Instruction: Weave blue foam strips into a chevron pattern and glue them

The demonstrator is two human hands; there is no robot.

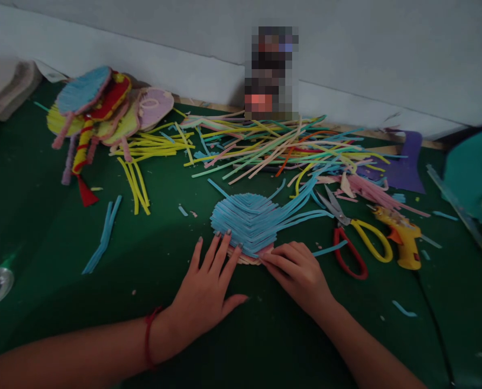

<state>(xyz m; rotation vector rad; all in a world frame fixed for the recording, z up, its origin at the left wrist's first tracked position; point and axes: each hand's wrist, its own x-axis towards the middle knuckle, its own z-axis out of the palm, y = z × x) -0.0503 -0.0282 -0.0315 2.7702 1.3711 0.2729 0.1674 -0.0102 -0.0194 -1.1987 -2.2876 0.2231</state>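
Blue disc (244, 216): flat on the table in front of the person, between the two hands and the heap of strips; roughly round, its face packed with narrow blue lengths side by side, bent into nested V shapes that point towards the person.
Pink backing (249, 261): shows as a ribbed rim along the disc's near edge.
Loose ends: long blue tails fan out from the disc's right side towards the scissors; a shorter one sticks out at the upper left.
Left hand (204, 292): palm down, fingers spread and released, fingertips resting on the disc's near left edge; a red bracelet (149, 335) circles the wrist.
Right hand (301, 273): thumb and forefinger pinched on a blue strip (330, 247) at the disc's near right edge.
Table (54, 227): dark green, dotted with small offcuts.
Heap of strips (265, 143): many colours, tangled, beyond the disc.
Fans (82, 92): round, handled, piled at the far left, one with a red tassel (87, 192).
Scissors (348, 221): right of the disc, blades parted, one handle red, one yellow.
Glue gun (407, 240): yellow, lying just beside the scissors.
Wall (163, 32): pale, behind the table; a pixelated patch hides what stands there.
Light: dim.
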